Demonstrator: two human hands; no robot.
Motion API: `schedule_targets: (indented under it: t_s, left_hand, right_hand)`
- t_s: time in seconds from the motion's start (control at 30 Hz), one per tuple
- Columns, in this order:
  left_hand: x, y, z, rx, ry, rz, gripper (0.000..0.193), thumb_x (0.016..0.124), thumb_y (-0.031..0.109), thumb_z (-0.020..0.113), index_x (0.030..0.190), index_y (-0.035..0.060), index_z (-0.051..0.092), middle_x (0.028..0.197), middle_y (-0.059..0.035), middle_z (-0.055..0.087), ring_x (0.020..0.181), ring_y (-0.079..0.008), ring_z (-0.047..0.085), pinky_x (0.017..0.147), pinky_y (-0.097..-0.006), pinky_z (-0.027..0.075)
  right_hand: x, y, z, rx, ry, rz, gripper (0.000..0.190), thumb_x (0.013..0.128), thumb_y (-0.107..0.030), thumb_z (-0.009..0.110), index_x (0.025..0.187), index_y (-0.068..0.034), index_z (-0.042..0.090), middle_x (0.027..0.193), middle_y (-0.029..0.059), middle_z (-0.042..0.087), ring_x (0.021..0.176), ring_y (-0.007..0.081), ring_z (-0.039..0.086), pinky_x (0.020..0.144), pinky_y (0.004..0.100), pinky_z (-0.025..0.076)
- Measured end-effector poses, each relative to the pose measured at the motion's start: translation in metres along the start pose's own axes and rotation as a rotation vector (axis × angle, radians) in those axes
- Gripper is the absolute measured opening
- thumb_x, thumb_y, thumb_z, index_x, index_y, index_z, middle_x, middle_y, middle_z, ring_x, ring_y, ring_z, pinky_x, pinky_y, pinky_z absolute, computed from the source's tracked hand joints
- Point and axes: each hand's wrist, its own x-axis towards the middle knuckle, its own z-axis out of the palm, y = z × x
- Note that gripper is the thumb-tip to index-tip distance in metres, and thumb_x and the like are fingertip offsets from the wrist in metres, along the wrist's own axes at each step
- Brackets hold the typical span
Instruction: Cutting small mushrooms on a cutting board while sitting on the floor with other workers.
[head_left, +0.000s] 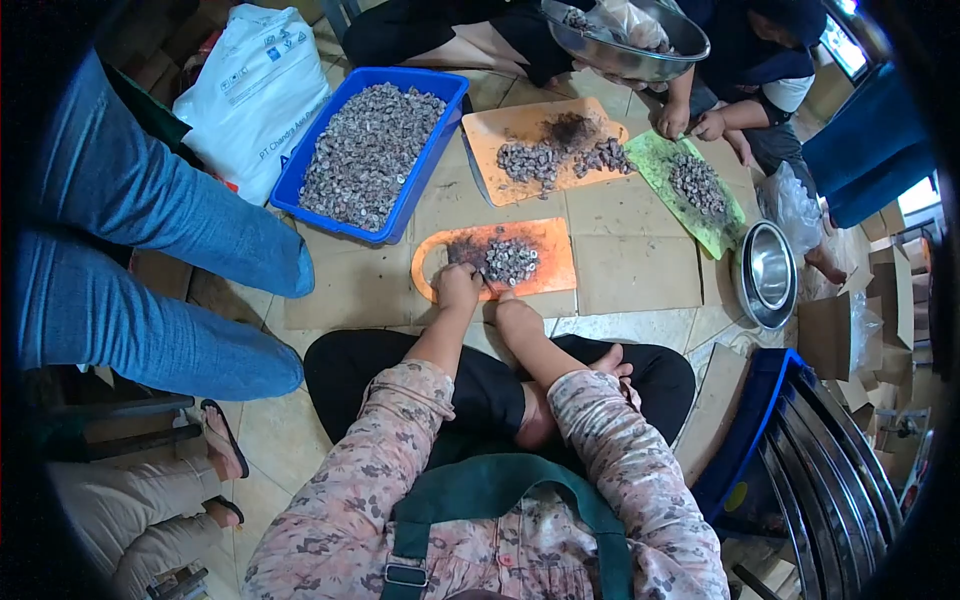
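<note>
An orange cutting board with a handle loop lies on cardboard before my crossed legs. On it sits a heap of small round grey-brown pieces, several with pale ring-like faces. Dark crumbs are spread beside the heap. My left hand bends over the board's near edge by the handle, fingers pinched together; whatever is between them is too small to tell. Closed, my right hand is at the near edge, with a thin dark tool reaching from its fingertips towards the left hand. Its kind is unclear.
A blue tub full of similar pieces stands ahead left, beside a white sack. Another orange board, a green board at a co-worker's hands and nested metal bowls lie ahead. Jeans-clad legs flank my left.
</note>
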Motion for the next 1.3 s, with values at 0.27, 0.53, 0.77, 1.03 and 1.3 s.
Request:
schedule_targets:
  t_s: [0.27, 0.53, 0.77, 1.03, 1.3]
  left_hand:
    - [-0.001, 0.0, -0.006, -0.126, -0.02, 0.012, 0.019, 0.067, 0.014, 0.067, 0.083, 0.003, 0.065, 0.078, -0.017, 0.063, 0.073, -0.0285, 0.062, 0.07, -0.036, 0.049]
    - [-0.002, -0.001, -0.003, -0.126, -0.029, -0.001, 0.018, 0.066, 0.009, 0.065, 0.082, 0.0012, 0.065, 0.075, -0.0197, 0.062, 0.072, -0.032, 0.062, 0.069, -0.037, 0.049]
    - [-0.001, -0.008, 0.002, -0.076, 0.013, 0.051, 0.013, 0.066, 0.012, 0.065, 0.077, 0.0051, 0.065, 0.071, -0.0195, 0.06, 0.069, -0.0338, 0.06, 0.067, -0.0397, 0.048]
    - [0.002, -0.007, 0.002, -0.132, -0.025, 0.029, 0.012, 0.069, 0.016, 0.064, 0.072, 0.0042, 0.063, 0.071, -0.0189, 0.06, 0.068, -0.034, 0.06, 0.064, -0.0401, 0.048]
    - [0.003, -0.009, 0.008, -0.039, -0.001, 0.035, 0.012, 0.07, 0.016, 0.065, 0.074, 0.0052, 0.063, 0.07, -0.0173, 0.061, 0.069, -0.0328, 0.06, 0.066, -0.0413, 0.047]
  right_hand:
    - [-0.016, 0.008, -0.01, -0.008, -0.025, 0.01, 0.019, 0.082, -0.011, 0.043, 0.094, 0.003, 0.046, 0.085, 0.0205, 0.062, 0.079, 0.0311, 0.063, 0.065, 0.0384, 0.052]
    - [-0.002, 0.003, -0.003, -0.004, 0.009, 0.019, 0.019, 0.082, -0.01, 0.042, 0.096, 0.002, 0.045, 0.084, 0.0221, 0.061, 0.077, 0.0312, 0.063, 0.064, 0.0391, 0.052]
    - [0.003, -0.002, -0.002, -0.029, -0.018, -0.008, 0.023, 0.083, -0.01, 0.041, 0.101, 0.003, 0.044, 0.084, 0.0221, 0.061, 0.077, 0.0309, 0.064, 0.063, 0.0395, 0.051]
    - [0.008, 0.002, 0.002, 0.049, 0.039, -0.045, 0.021, 0.08, -0.011, 0.046, 0.095, 0.004, 0.045, 0.076, 0.0222, 0.062, 0.073, 0.0332, 0.063, 0.063, 0.041, 0.05]
    - [-0.013, 0.004, -0.009, 0.096, -0.058, 0.047, 0.029, 0.076, -0.017, 0.054, 0.096, 0.002, 0.048, 0.083, 0.0209, 0.062, 0.078, 0.0333, 0.062, 0.067, 0.0407, 0.05]
